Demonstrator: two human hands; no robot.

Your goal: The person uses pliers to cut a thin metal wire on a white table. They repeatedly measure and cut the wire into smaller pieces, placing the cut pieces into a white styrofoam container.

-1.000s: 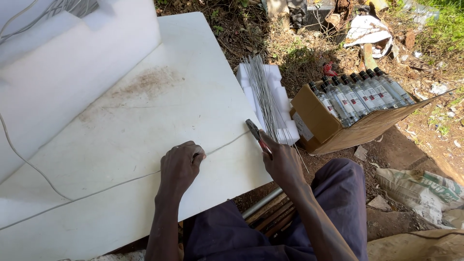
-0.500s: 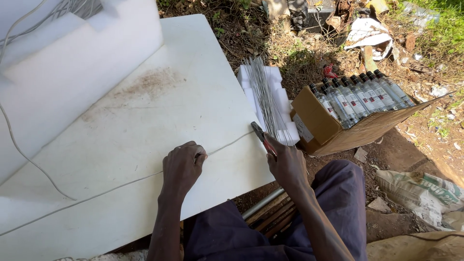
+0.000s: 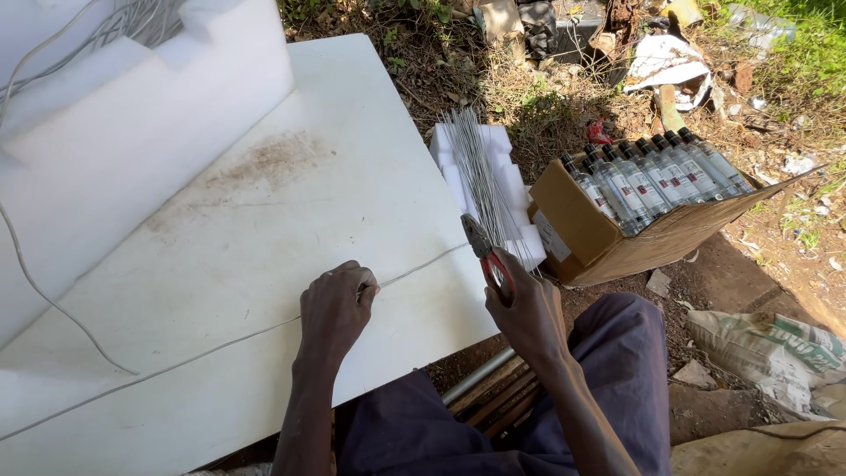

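Observation:
My left hand [image 3: 336,306] presses a long thin wire [image 3: 203,351] down on a white board [image 3: 264,220]; the fingers are closed around the wire. The wire runs across the board from the lower left up to its right edge. My right hand [image 3: 526,308] grips red-handled pliers [image 3: 486,253], whose jaws sit at the wire's right end by the board's edge. Just beyond the pliers, a bundle of cut straight wire pieces [image 3: 480,181] lies on white foam blocks [image 3: 502,189].
A brown cardboard box [image 3: 599,238] packed with several clear bottles [image 3: 652,176] stands right of the foam. A large white foam slab [image 3: 132,115] with loose wire lies at the back left. Litter, dry grass and a printed sack [image 3: 775,353] cover the ground.
My right hand with the pliers has shifted slightly down and right along the board's edge. My left hand stays pressed on the wire.

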